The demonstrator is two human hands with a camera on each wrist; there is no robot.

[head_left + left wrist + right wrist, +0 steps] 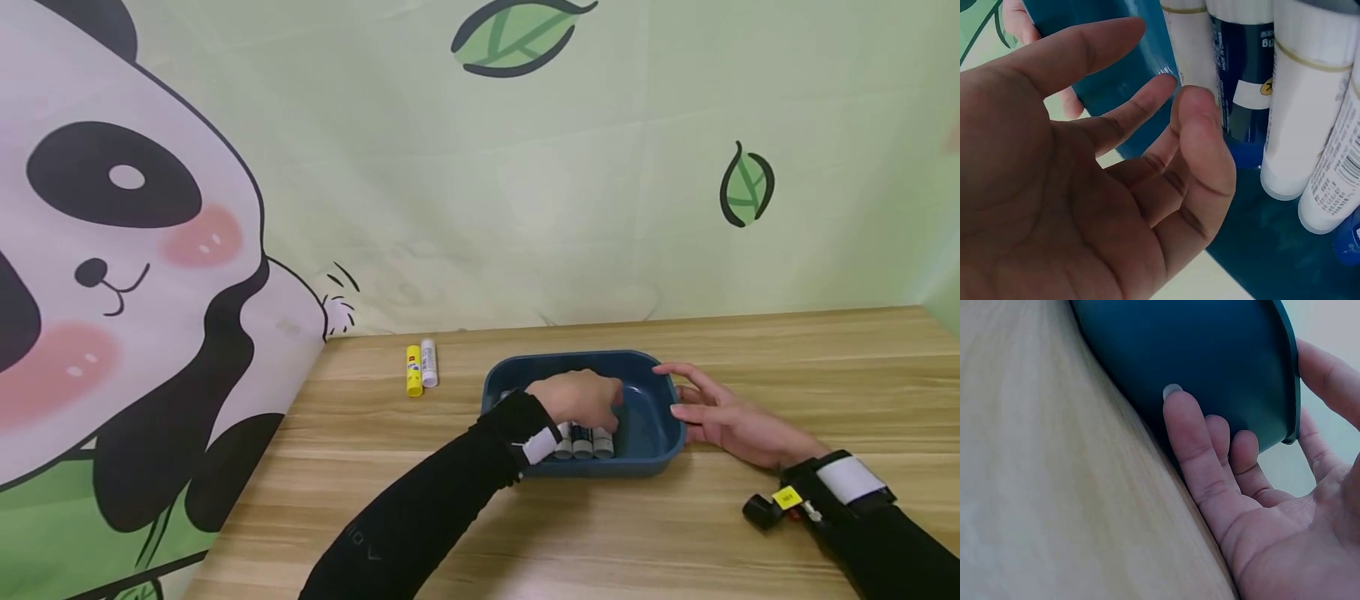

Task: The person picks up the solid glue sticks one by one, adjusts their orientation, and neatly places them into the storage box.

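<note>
A blue plastic bin stands on the table with several glue sticks lying side by side in it. My left hand is inside the bin over that row. In the left wrist view its fingers are loosely bent, their tips right at the white glue stick on the end of the row. Beside that one lies a dark blue glue stick. My right hand rests at the bin's right end. Its relaxed fingers touch the outer wall, and other fingertips meet the rim.
A yellow glue stick and a white glue stick lie together left of the bin, on the wooden table. Behind the table hangs a green cloth with a printed panda and leaves.
</note>
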